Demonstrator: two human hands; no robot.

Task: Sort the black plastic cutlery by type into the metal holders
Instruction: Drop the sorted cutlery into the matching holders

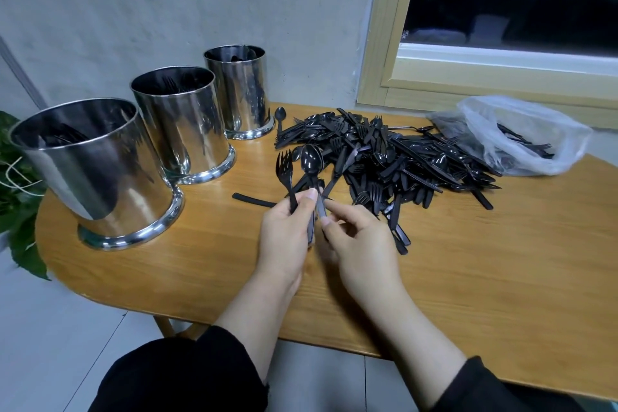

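Worktop (140,271), left edge: three metal holders (97,170), each part-filled with black cutlery. Centre: left hand (284,234) grips fork (286,170) and spoon (311,160); right hand (361,244) pinches the spoon's handle. Right: large unsorted pile (384,157), more in plastic bag (521,134); most sorting apparently left
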